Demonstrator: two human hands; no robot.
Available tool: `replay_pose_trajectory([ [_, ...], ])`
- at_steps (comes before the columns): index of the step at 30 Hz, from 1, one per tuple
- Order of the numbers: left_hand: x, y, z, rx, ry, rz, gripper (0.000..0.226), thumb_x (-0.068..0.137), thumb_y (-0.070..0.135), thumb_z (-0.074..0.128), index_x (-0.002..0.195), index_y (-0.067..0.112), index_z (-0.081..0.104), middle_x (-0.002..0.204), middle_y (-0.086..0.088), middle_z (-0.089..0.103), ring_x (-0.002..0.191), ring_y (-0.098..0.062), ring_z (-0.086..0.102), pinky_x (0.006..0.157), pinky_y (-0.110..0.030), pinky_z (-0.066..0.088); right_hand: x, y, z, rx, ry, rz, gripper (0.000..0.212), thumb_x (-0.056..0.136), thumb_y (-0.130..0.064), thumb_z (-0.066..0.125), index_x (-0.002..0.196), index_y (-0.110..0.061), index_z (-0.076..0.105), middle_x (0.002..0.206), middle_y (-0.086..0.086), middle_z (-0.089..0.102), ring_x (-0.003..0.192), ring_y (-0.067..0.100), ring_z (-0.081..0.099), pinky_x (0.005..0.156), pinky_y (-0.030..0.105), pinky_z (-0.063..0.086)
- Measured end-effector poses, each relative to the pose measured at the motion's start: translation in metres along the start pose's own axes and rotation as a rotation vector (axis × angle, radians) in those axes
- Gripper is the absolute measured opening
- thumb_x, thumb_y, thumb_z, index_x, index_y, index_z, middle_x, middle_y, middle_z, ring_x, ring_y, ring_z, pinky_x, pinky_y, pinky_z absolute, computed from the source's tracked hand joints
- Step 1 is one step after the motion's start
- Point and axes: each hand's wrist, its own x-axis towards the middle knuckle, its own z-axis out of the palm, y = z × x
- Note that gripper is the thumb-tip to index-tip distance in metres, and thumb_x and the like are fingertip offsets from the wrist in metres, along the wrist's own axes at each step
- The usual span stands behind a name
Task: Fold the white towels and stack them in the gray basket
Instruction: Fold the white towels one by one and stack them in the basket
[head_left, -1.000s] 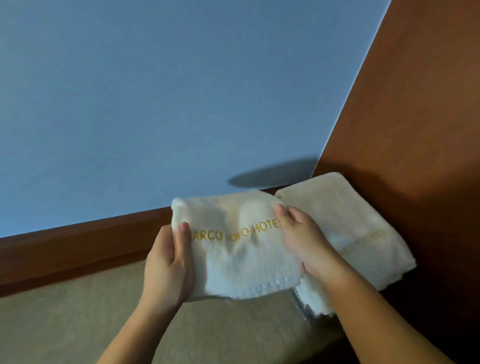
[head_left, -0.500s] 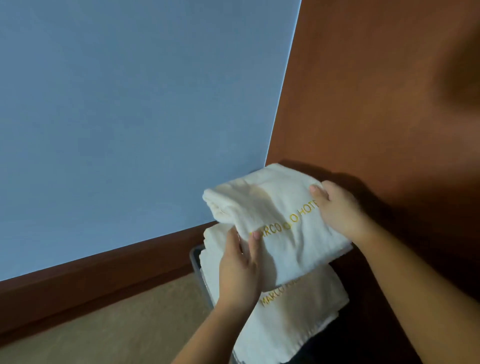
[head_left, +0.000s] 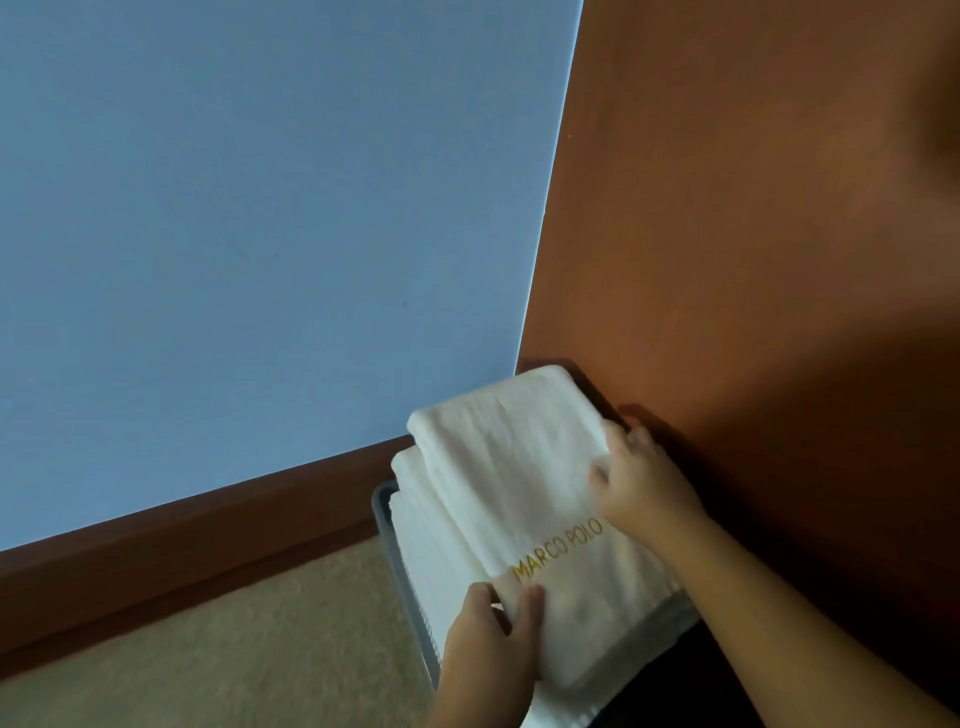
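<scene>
The head view looks down at a gray basket (head_left: 387, 525) in the corner where the blue wall (head_left: 260, 234) meets a brown wood panel (head_left: 753, 234). Only a bit of the basket's rim shows, on its wall side. White towels (head_left: 431, 551) are piled inside it, and a folded top towel (head_left: 519, 467) lies on the pile, over the basket. Gold letters on it read MARCO POLO.

The left hand (head_left: 493, 644) holds the near corner of the top towel, with the thumb on top and the fingers tucked under. The right hand (head_left: 639, 483) grips the edge on the panel side of the basket, fingers curled over it.

The step seems to be setting this towel down. To do it well, both hands should lower it flat and line its edges up with the towels below. Then the fingers should slide out slowly, so the fold does not pop open. A soft pat on top would keep the pile from tipping out of the basket.
</scene>
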Motion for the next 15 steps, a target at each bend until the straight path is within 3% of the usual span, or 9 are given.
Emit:
replay_pose_trajectory([
  [2,-0.007,-0.002,-0.002,0.089,-0.006,-0.002,0.038,0.088,0.055,0.073,0.105,0.026,0.055,0.091,0.006,0.069,0.082,-0.007,0.07,0.082,-0.033,0.06,0.011,-0.012,0.0,-0.045,0.015,-0.111,0.063,0.1,-0.041,0.051,0.156,-0.02,0.034,0.145,0.011,0.044,0.13,0.032,0.046,0.103,0.046,0.046],
  [4,-0.005,0.002,-0.01,0.209,0.109,0.079,0.066,0.082,0.06,0.077,0.129,0.027,0.047,0.114,0.011,0.057,0.113,-0.011,0.061,0.102,-0.03,0.049,0.022,-0.022,0.002,-0.043,-0.021,-0.188,0.066,0.102,-0.049,0.049,0.16,-0.025,0.031,0.163,0.008,0.031,0.148,0.029,0.031,0.117,0.046,0.035],
  [7,0.022,0.031,-0.034,0.314,0.315,0.298,0.096,0.083,0.071,0.067,0.156,0.024,0.026,0.145,0.0,0.039,0.137,-0.023,0.038,0.116,-0.037,0.032,0.04,-0.033,0.008,-0.05,-0.07,-0.276,0.068,0.104,-0.059,0.039,0.164,-0.031,0.022,0.173,0.006,0.007,0.159,0.027,0.005,0.128,0.048,0.016],
  [11,0.096,0.079,-0.054,0.426,0.329,0.22,0.09,0.093,0.076,0.043,0.164,0.034,0.006,0.17,-0.015,0.012,0.155,-0.041,0.016,0.124,-0.053,0.021,0.067,-0.045,0.021,-0.061,-0.166,-0.244,0.07,0.1,-0.073,0.022,0.163,-0.046,0.008,0.174,0.006,-0.009,0.159,0.032,-0.011,0.128,0.054,-0.001],
  [13,0.131,0.086,-0.055,0.616,0.278,0.256,0.082,0.098,0.075,0.03,0.165,0.038,0.0,0.174,-0.012,-0.009,0.159,-0.038,-0.005,0.127,-0.053,0.008,0.075,-0.049,0.034,-0.075,-0.198,-0.214,0.071,0.098,-0.076,0.017,0.162,-0.05,0.0,0.173,0.006,-0.015,0.158,0.034,-0.017,0.126,0.057,-0.007],
  [15,0.157,0.082,-0.053,0.831,0.192,0.369,0.075,0.103,0.067,0.022,0.166,0.032,0.002,0.174,-0.006,-0.014,0.16,-0.028,-0.015,0.128,-0.049,0.0,0.076,-0.05,0.049,-0.072,-0.193,-0.203,0.069,0.099,-0.075,0.013,0.161,-0.051,-0.006,0.172,0.005,-0.018,0.157,0.033,-0.019,0.126,0.057,-0.01],
])
